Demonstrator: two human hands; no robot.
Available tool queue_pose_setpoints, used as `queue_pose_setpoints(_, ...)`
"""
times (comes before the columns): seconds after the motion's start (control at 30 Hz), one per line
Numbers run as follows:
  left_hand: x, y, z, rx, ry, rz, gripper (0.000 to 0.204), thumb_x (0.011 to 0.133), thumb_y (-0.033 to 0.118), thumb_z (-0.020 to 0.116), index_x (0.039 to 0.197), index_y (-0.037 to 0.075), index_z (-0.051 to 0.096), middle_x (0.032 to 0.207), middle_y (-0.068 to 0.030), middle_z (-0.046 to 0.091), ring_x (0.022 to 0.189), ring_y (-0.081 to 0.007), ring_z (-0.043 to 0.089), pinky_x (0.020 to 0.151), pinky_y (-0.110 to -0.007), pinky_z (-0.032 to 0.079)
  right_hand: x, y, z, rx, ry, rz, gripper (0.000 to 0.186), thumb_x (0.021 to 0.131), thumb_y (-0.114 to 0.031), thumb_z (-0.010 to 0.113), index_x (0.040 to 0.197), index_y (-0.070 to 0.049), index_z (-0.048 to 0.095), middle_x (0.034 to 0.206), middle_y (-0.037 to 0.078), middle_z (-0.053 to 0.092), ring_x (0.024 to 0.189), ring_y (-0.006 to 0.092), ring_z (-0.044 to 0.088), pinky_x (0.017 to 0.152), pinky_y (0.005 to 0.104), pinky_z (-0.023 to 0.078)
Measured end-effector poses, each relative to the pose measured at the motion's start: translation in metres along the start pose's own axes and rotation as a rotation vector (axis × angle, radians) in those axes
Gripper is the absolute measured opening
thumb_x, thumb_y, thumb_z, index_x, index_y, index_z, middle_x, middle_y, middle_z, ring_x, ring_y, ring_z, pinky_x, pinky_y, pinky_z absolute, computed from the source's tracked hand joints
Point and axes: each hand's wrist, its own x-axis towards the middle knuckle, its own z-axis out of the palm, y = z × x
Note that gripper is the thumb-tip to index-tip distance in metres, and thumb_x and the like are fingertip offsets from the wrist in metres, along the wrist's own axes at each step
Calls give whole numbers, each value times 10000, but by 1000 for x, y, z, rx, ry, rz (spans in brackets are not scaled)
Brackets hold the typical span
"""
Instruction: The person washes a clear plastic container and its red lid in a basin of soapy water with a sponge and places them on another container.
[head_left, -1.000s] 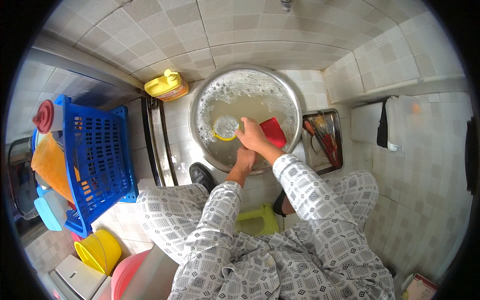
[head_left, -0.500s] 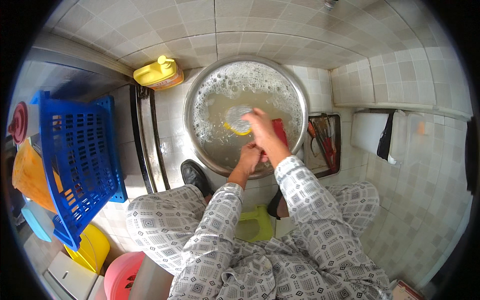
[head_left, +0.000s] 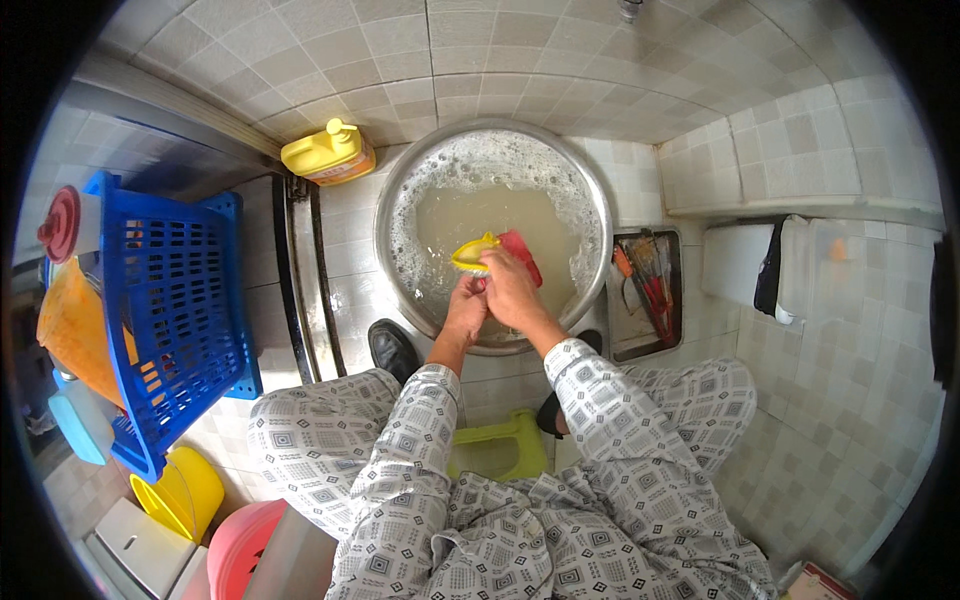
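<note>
Pale tiled walls (head_left: 540, 50) close around a tiled floor (head_left: 350, 245) where a wide, round metal basin (head_left: 386, 250) of cloudy, sudsy water (head_left: 500, 200) stands. Just beside its right rim lies a dark-edged tray (head_left: 630, 335) of utensils; past the upper left rim is a yellow jug (head_left: 325, 158), and at far left a blue basket (head_left: 180, 300). Seen from above, 2 forearms in patterned sleeves cross the near rim, and the 2 hands meet over the basin's nearer half, leaving a broad stretch of water between them and the far rim. The right hand (head_left: 512, 290) is closed around a yellow scrubber (head_left: 476, 248), its tapered end pointing left, its long axis rising slightly toward upper right. Fingers of the left hand (head_left: 465, 310) pinch a red utensil (head_left: 522, 258), whose broad part shows beyond the right hand, its visible edge slanting from upper left to lower right; its middle is hidden.
</note>
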Motion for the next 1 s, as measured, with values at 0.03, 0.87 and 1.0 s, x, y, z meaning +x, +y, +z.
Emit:
queue_pose_setpoints(0.03, -2, 4, 3, 51, -69, -27, 636, 855, -122, 601, 1436, 118, 505, 1240, -74, 687, 1105, -236, 691, 852, -410, 628, 1, 16, -1, -75, 43, -50, 330, 875, 4, 522, 1190, 52, 608, 1286, 268, 623, 1215, 444, 585, 1031, 506, 477)
queue_pose_setpoints(0.87, 2, 15, -34, -451, -179, -74, 389, 1023, 209, 472, 1386, 79, 521, 1386, -115, 593, 1274, -312, 581, 1072, -475, 481, -48, -23, 6, -27, -7, 75, 343, 884, -57, 605, 1185, 107, 635, 1298, 247, 612, 1284, 429, 534, 1090, 477, 432)
queue_pose_setpoints(1.0, 7, 18, -15, -227, 7, -27, 370, 1021, 103, 469, 1389, 83, 510, 1362, -144, 599, 1243, -337, 601, 1038, -521, 501, -52, -26, 18, -55, 168, 227, 339, 862, -55, 600, 1156, 110, 635, 1264, 274, 609, 1255, 442, 543, 1075, 489, 440)
